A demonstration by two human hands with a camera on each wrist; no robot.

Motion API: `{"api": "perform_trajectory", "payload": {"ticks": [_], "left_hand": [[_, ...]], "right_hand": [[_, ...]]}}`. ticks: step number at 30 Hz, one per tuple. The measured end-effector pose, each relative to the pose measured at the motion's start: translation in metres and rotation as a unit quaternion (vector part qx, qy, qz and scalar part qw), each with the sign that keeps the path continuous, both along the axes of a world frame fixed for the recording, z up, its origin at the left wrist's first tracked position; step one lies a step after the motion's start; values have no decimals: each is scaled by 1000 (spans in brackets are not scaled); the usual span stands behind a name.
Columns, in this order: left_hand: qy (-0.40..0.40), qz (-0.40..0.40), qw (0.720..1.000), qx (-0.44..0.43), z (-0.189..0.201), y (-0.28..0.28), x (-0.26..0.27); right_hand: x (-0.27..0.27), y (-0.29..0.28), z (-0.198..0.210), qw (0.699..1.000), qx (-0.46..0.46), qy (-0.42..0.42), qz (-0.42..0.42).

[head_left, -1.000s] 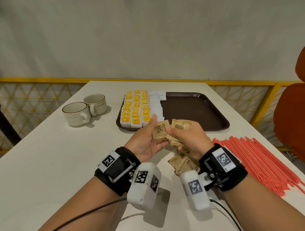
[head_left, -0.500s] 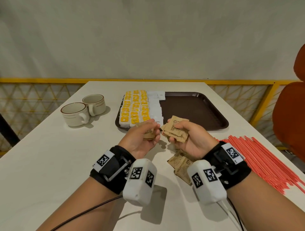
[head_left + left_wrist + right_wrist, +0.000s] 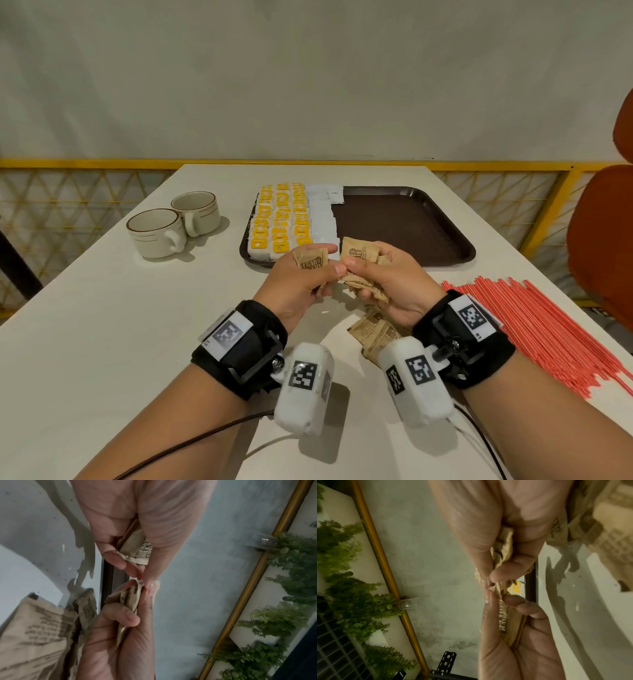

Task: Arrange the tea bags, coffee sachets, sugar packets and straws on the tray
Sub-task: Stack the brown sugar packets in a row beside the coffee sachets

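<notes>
Nearest the camera, at about 6 o'clock on the white table (image 3: 102, 342), both forearms reach forward wearing black wrist straps with white camera units. Just beyond them, a few loose brown sugar packets (image 3: 373, 330) lie on the tabletop under the right wrist. Above these, the two hands meet over the table, fingertips touching. The left hand (image 3: 301, 284) has its thumb and fingers curled round one brown sugar packet (image 3: 310, 262), printed face up. The right hand (image 3: 387, 287) grips a crumpled bunch of brown packets (image 3: 358, 255), thumb pressed over them; the wrist views show both hands pinching paper where they meet.

Out at 3 o'clock, a wide spread of red straws (image 3: 548, 325) lies flat on the table, well apart from the hands. Just beyond the hands, at 12 o'clock, sits the dark brown tray (image 3: 411, 226). Its left part holds rows of yellow-tagged tea bags (image 3: 281, 219), with a column of white sachets (image 3: 322, 219) just beside them on the right; the tray's right part shows bare brown surface. At 10 o'clock, two cream cups (image 3: 171, 226) with brown rims stand touching each other. Farther off runs a yellow railing (image 3: 102, 162) before a pale wall.
</notes>
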State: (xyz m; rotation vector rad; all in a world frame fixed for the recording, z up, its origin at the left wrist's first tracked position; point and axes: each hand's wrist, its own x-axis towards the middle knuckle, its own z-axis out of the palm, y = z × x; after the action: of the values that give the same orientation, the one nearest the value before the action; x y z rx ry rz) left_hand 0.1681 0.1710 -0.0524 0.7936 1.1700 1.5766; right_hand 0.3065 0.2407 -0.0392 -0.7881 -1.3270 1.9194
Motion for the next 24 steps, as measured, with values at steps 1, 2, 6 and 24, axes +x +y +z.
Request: {"api": "perform_trajectory", "payload": {"ticks": [1, 2, 6, 24], "left_hand": [[2, 6, 1000, 4, 0, 0, 0], [-3, 13, 1000, 7, 1, 1, -1], [-37, 35, 999, 17, 10, -1, -19], [-158, -83, 983, -42, 17, 0, -10]], "right_hand": [[-1, 0, -1, 1000, -1, 0, 0], [-1, 0, -1, 1000, -1, -3, -1], [3, 8, 3, 1000, 15, -10, -20], [3, -3, 8, 996, 30, -41, 69]]}}
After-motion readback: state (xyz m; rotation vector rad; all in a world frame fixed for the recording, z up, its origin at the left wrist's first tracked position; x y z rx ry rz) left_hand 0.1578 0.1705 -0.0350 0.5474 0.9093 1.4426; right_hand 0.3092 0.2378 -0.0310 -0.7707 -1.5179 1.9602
